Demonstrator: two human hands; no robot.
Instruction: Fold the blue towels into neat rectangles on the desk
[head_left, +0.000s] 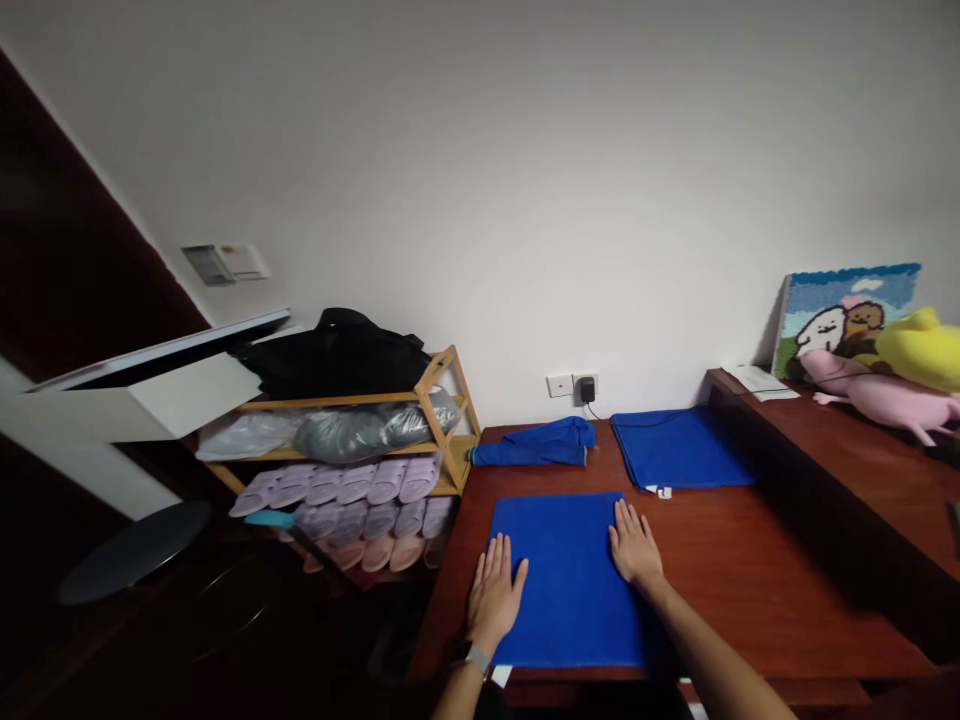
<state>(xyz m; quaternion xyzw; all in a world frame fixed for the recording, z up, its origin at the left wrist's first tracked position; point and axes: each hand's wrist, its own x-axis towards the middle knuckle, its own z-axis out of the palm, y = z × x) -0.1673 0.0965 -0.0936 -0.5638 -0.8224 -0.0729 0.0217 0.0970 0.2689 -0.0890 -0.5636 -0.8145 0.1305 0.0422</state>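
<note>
A blue cloth (566, 590) lies flat and square on the reddish-brown wooden table (712, 560), a white tag showing at its near left corner. My left hand (495, 592) rests on the cloth's left edge, fingers stretched out and pointing away from me. On the opposite side, my right hand (634, 540) lies flat at the far right edge, its fingers spread. Behind the cloth is a rolled or bunched blue cloth (532, 445). To the right of that, a folded blue cloth (682, 450) lies with white tags at its front edge.
Left of the table stands a wooden rack (446, 420) with several slippers (375, 482) and a black bag (337, 355) on top. A raised ledge (840, 460) on the right holds a pink plush toy (877, 395). A black charger (587, 388) sits in the wall socket.
</note>
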